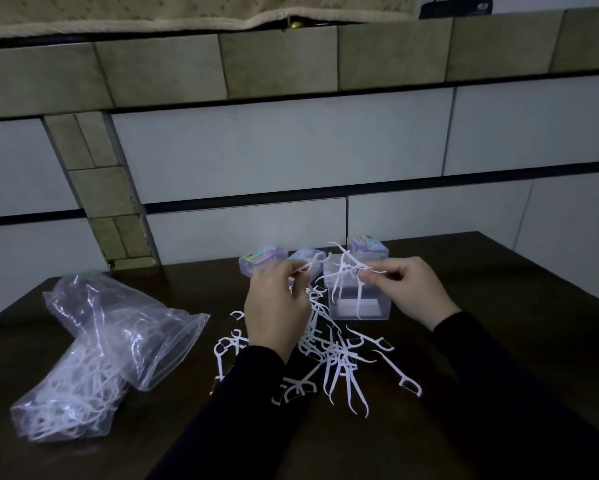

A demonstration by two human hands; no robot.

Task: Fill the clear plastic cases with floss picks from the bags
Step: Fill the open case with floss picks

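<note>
Fingers (pixel 370 277) of the right hand (pixel 415 292) are pinching a small bunch of picks (pixel 346 271) just above the open case (pixel 358 306), apparently gathering them so the handles line up before dropping in. The left hand (pixel 277 310) is pinching a single pick (pixel 306 268) at its fingertips, seemingly passing it toward the bunch. The case is standing upright on the desk (pixel 499 289) between the hands, mouth up; what is inside cannot be made out through its clear walls. A loose pile (pixel 336 355) of picks is lying spread on the desk just in front of it, within easy reach. Three closed cases (pixel 263 259) with coloured labels are sitting behind. Two bags (pixel 94 351), still holding picks, are lying well to the left.
</note>
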